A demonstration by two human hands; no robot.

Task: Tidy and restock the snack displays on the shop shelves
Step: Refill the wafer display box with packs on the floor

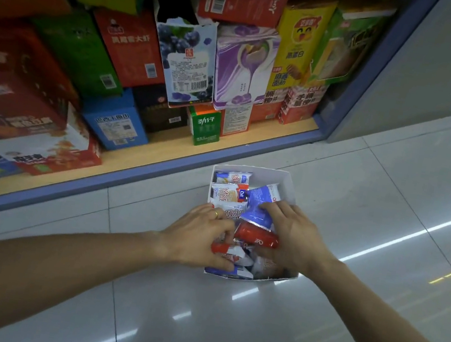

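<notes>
- The right hand (294,235) lies flat-fingered over a blue snack packet (260,206) near the right wall of the white carton (285,180), fingertips pressing on it; the thumb looks tucked beside a red packet (256,236) just below. Whether it truly pinches either one I cannot tell.
- The left hand (199,234) curls narrowly at the carton's left side, fingers closed on a small red-and-white packet (223,249) near the front-left corner.
- The carton stands on the tiled floor (193,328), just in front of the blue edge of the bottom shelf (161,157), apart from it.
- Inside, packets lie jumbled at the near end; those along the far edge sit in a neater row.
- Judged from this, sorting is partly done: the near half needs straightening, and the carton is not yet on the shelf.
- The shelf's boxes (137,47) lean at mixed angles, so tidying remains there too.
</notes>
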